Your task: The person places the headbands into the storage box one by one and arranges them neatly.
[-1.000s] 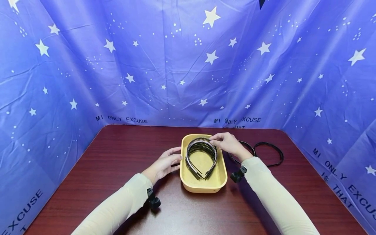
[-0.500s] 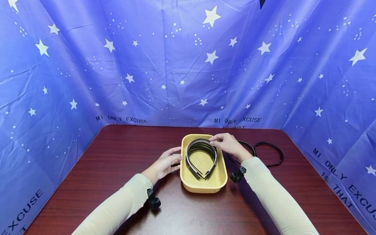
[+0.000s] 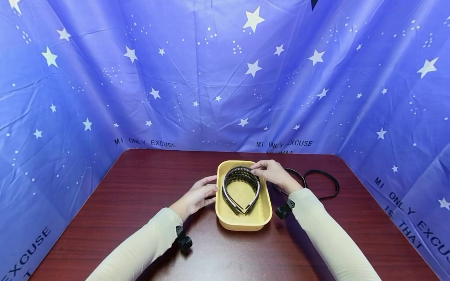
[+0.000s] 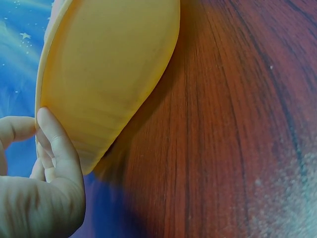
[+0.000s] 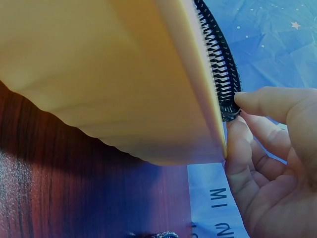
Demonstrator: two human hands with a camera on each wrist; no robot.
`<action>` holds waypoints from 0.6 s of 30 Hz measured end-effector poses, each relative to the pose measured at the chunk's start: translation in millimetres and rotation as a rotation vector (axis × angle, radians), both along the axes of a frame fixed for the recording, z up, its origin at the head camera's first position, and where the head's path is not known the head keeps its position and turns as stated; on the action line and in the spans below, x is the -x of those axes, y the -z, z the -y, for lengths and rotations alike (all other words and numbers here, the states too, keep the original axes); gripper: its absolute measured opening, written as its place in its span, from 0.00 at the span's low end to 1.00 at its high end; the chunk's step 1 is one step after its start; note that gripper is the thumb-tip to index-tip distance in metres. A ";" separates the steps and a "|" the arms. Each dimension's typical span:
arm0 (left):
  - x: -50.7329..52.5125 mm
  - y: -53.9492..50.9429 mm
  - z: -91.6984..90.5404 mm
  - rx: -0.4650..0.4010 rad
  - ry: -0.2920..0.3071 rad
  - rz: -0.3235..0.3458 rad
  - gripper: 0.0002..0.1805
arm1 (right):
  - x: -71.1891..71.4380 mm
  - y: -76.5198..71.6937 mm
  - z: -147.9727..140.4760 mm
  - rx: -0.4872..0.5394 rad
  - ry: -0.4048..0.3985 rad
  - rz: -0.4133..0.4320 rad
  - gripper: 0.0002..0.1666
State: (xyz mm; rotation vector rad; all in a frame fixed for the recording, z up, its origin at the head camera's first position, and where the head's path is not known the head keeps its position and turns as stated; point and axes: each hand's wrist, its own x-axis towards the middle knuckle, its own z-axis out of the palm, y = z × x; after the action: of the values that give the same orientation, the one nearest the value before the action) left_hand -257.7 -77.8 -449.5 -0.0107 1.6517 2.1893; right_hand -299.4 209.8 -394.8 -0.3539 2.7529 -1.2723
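A yellow plastic bin [image 3: 260, 222] stands on the table, with a stack of black toothed headbands [image 3: 242, 176] nested inside it. My right hand [image 3: 272, 172] reaches over the bin's right rim and pinches the upper headband [image 5: 225, 69] between thumb and fingers at its curved far end. At the bin's left side, my left hand [image 3: 198, 194] touches the rim and outer wall [image 4: 109, 64] with its fingertips, fingers mostly straight. How many headbands are stacked cannot be told, and part of the stack is hidden by the right fingers.
To the right of the bin, two more black headbands lie on the dark red wooden table [image 3: 147, 187]; one headband [image 3: 295, 173] is partly behind the right hand, the other headband [image 3: 337, 183] lies farther right. A blue star-printed cloth [image 3: 197, 78] surrounds the table's back and sides.
The upper headband has lowered slightly and now sits closer against the stack, my right fingers moving down a little with it. My left hand and the bin have not visibly moved.
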 end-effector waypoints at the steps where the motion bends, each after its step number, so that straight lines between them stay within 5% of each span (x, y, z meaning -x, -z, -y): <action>1: -0.1 0.3 -0.1 0.001 0.001 0.000 0.33 | -0.3 0.2 -0.1 0.004 0.000 0.001 0.12; 18: -0.1 1.2 -0.2 -0.003 0.010 -0.009 0.33 | -3.2 -5.6 -9.9 0.003 -0.080 0.007 0.14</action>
State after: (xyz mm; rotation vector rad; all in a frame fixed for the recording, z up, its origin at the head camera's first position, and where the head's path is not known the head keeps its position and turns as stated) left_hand -257.5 -77.6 -450.7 0.0076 1.6492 2.1880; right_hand -296.2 219.6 -389.2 -0.4543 2.7020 -1.2556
